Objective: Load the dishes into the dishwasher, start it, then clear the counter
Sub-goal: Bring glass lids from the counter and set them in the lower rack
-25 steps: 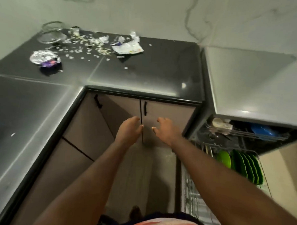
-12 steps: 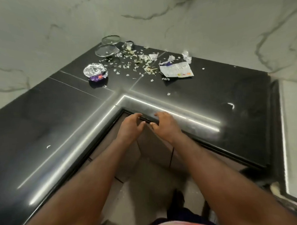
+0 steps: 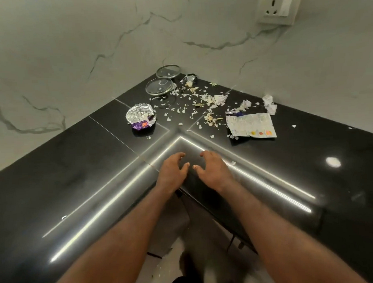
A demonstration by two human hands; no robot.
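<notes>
My left hand (image 3: 171,171) and my right hand (image 3: 212,169) hover side by side over the inner corner of the black counter (image 3: 93,165), fingers spread and loosely bent, holding nothing. Beyond them lies litter: a crumpled foil wrapper with purple print (image 3: 140,117), a flattened silver wrapper (image 3: 250,125), a small crumpled foil piece (image 3: 188,79), a crumpled paper ball (image 3: 269,103) and several torn paper bits and peels (image 3: 198,101). Two round glass lids (image 3: 159,85) lie in the far corner. The dishwasher is out of view.
Marble-patterned walls (image 3: 72,50) close the corner on two sides. A wall socket (image 3: 279,8) sits at the upper right. Cabinet doors and the floor (image 3: 185,257) show below the counter edge between my arms.
The view rose from the cabinets and open dishwasher to the counter corner. Both hands moved forward and up, from the cabinet front past the counter edge to above the counter.
</notes>
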